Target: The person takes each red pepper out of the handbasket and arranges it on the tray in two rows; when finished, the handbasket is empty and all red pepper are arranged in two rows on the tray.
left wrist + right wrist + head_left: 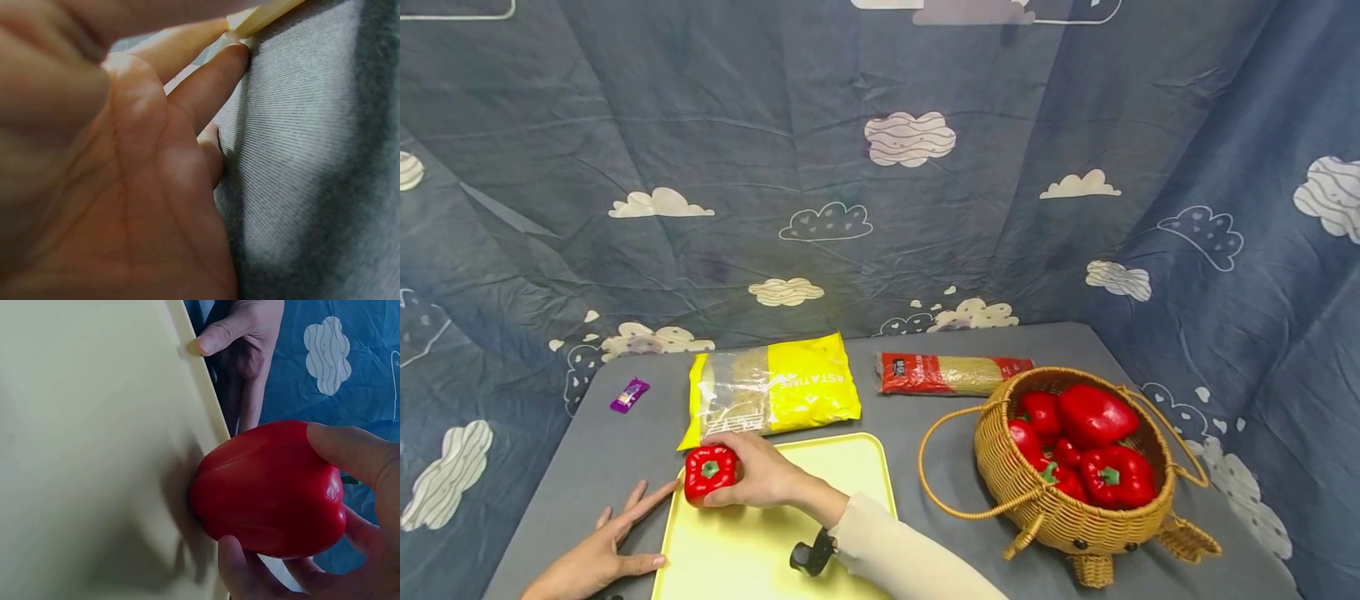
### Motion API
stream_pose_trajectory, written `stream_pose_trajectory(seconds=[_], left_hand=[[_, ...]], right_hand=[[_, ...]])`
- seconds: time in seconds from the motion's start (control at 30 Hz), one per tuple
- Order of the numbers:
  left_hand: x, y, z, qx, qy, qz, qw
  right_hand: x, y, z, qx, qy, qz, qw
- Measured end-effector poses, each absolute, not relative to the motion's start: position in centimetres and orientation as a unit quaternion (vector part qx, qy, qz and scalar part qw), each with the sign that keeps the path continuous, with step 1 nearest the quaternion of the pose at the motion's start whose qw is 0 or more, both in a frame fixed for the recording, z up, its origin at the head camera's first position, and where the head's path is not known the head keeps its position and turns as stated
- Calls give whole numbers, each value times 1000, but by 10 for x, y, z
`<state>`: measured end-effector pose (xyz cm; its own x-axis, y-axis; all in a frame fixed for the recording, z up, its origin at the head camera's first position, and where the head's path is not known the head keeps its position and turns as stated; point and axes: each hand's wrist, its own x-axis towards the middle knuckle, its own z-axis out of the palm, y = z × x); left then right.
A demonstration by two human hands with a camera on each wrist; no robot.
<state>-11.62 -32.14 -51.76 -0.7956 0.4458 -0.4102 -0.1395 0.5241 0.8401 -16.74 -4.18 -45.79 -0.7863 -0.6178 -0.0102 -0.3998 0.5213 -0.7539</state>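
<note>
My right hand (762,472) grips a glossy red bell pepper (702,487) with thumb and fingers round its sides, its green stem facing up. The pepper is over the far left part of a pale yellow tray (752,554). In the right wrist view the pepper (269,494) overlaps the tray's raised rim, with fingertips spread along it. At the tray's left edge, my left hand (587,557) lies with extended fingers. Its thumb is at the rim, and the index finger reaches toward the tray's far left corner. The left palm (144,187) fills much of the left wrist view.
On the right stands a wicker basket (1011,471) with looped handles, holding several red peppers (1118,477). Behind the tray lie a yellow pasta bag (812,379) and a red noodle packet (917,373). A small purple wrapper (629,395) lies at far left. Cloud-patterned cloth hangs behind.
</note>
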Motion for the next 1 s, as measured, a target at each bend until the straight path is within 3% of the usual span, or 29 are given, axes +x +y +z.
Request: stream_pose_trajectory(seconds=[0.33, 1.0], left_hand=[[-112, -320, -516, 111, 826, 473, 285], [-118, -319, -513, 77, 822, 465, 320]], right_hand=[[-170, -38, -456, -296, 863, -385, 140], [-171, -43, -461, -288, 855, -410, 137]])
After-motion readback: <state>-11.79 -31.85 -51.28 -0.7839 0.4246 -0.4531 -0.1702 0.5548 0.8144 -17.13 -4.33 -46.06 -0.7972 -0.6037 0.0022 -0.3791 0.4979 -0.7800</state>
